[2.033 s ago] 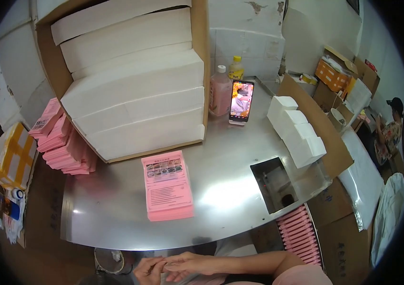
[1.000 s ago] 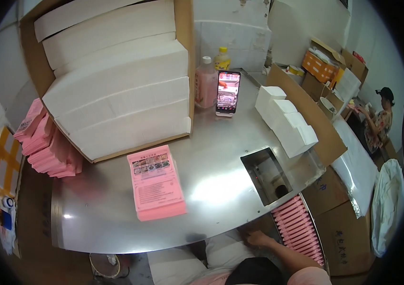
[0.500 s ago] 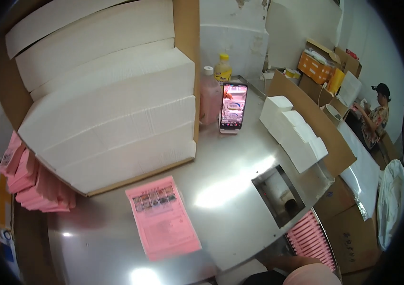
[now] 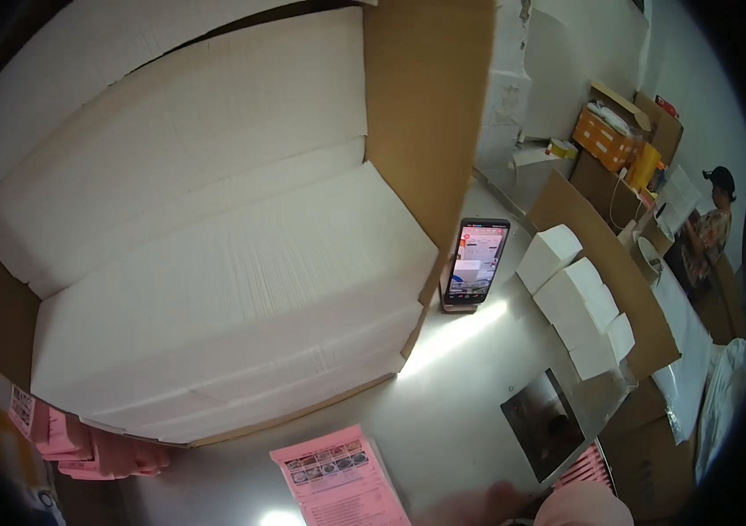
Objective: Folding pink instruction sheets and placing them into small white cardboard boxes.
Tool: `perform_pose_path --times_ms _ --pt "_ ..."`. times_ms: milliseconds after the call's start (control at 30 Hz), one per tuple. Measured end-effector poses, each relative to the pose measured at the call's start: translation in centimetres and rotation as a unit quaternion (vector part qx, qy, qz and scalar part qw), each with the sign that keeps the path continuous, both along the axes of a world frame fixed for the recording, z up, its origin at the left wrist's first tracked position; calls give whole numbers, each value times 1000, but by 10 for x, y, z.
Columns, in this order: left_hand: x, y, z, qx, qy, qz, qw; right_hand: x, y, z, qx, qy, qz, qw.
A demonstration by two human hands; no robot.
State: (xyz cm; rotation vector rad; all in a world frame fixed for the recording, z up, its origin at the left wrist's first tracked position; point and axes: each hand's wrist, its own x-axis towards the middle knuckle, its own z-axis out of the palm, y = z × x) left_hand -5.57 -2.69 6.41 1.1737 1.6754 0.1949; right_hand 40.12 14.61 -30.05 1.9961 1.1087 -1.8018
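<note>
- Only a blurred bit of the person's right hand or arm [image 4: 513, 501] shows at the lower edge, low beside the table front; I cannot tell whether it is open, closed or gripping anything. The pink rounded shape [image 4: 582, 506] next to it is too blurred to name.
- The left hand is out of the picture.
- Just right of that arm stands one row of pink packs [image 4: 585, 469], on edge below the table's rim, only its top corner showing.
- One stack of pink leaflets [image 4: 340, 478] lies on the steel table [image 4: 461, 386], left of the arm and cut by the lower edge.
- One square opening [image 4: 541, 422] is cut in the tabletop, near its right edge.
- One phone [image 4: 476, 263] stands upright further back, its screen lit.
- Three stacks of white sheets [image 4: 579, 307] lie in one open carton to the phone's right.
- One big carton [image 4: 417, 114] fills the left, holding about five rows of white sheets [image 4: 215, 263].
- One heap of pink packs [image 4: 92, 447] sits at the lower left.
- One other person [image 4: 710, 228] stands far right, well apart.
- Compared with half a second ago, the view has drawn closer to the big carton: the leaflets have slid toward the lower edge, and the two bottles behind the phone are no longer seen.
- Two seconds ago both hands showed together at the lower edge; now only the one blurred part does.
</note>
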Motion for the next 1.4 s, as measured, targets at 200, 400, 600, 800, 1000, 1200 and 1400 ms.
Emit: perform_pose_path --times_ms 200,400,600,800,1000,1200,1400 --pt "37 -31 56 57 40 10 998 -2 -1 -21 96 -6 41 994" --pt "76 -115 34 84 75 43 993 26 -52 -4 165 -15 103 981" --pt "49 -167 -118 113 123 46 985 37 -107 4 235 -13 133 963" --pt "29 -219 -274 127 151 61 978 59 -149 25 352 -28 186 917" --pt "-2 -247 -395 149 201 103 963 35 -170 199 430 55 210 876" --pt "134 -83 -17 374 -7 75 924 23 -183 252 454 124 193 861" --pt "165 57 -5 511 320 14 798 1 -198 276 420 221 281 834"
